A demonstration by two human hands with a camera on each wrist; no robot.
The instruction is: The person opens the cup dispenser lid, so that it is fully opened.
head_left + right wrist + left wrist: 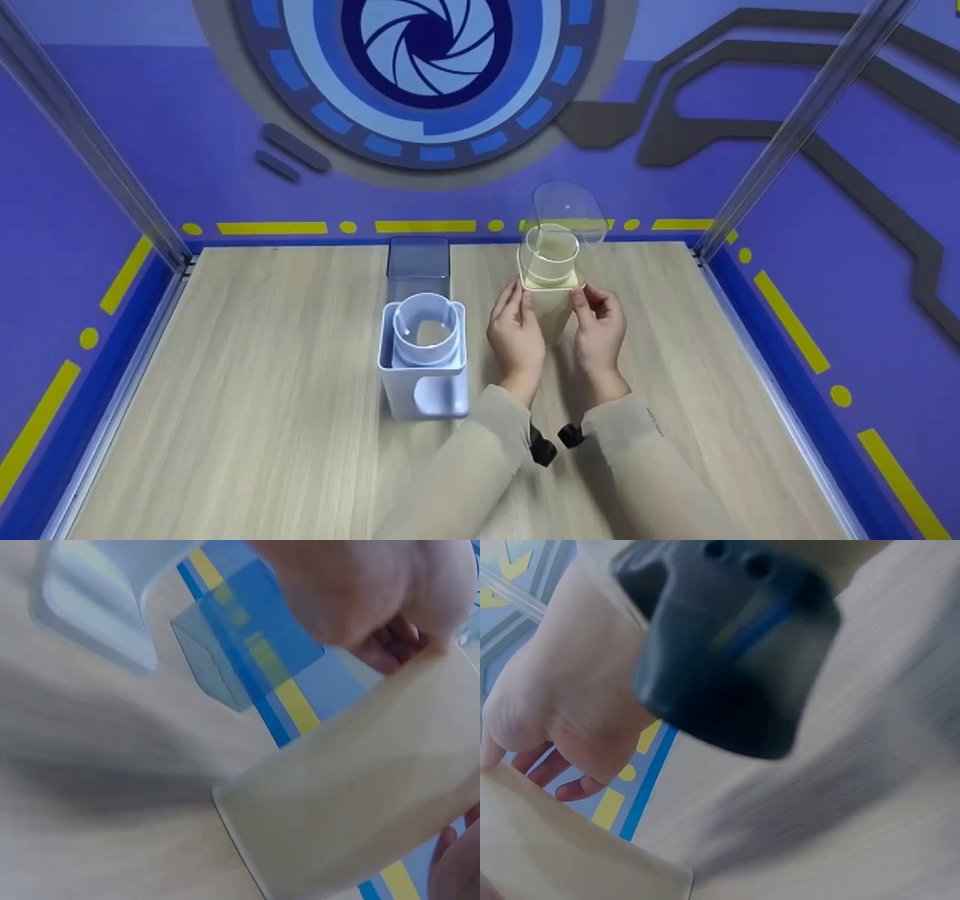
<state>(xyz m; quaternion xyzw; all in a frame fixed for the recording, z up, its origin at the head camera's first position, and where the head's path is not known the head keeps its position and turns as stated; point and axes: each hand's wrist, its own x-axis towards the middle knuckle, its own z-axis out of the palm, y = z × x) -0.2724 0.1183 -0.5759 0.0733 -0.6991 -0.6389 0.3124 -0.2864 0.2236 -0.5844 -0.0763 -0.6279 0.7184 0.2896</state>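
Observation:
A cream box-shaped container (551,315) with a round collar (553,255) at its top stands between my hands. My left hand (517,337) grips its upper left corner, and my right hand (602,334) pinches the upper right one. Above the collar rises a clear plastic cover (570,202); how it is attached cannot be made out. The right wrist view shows the container's smooth side (337,787) with the left hand (352,592) at its rim. In the left wrist view, the right hand (577,690) holds the container's edge, its far fingers curled.
To the left stands a light blue container (397,390) with a round collar and a rounded scoop-like front part. Right behind it is a see-through grey-blue box (418,262). Purple printed walls and metal posts (795,127) border the wooden table (262,390).

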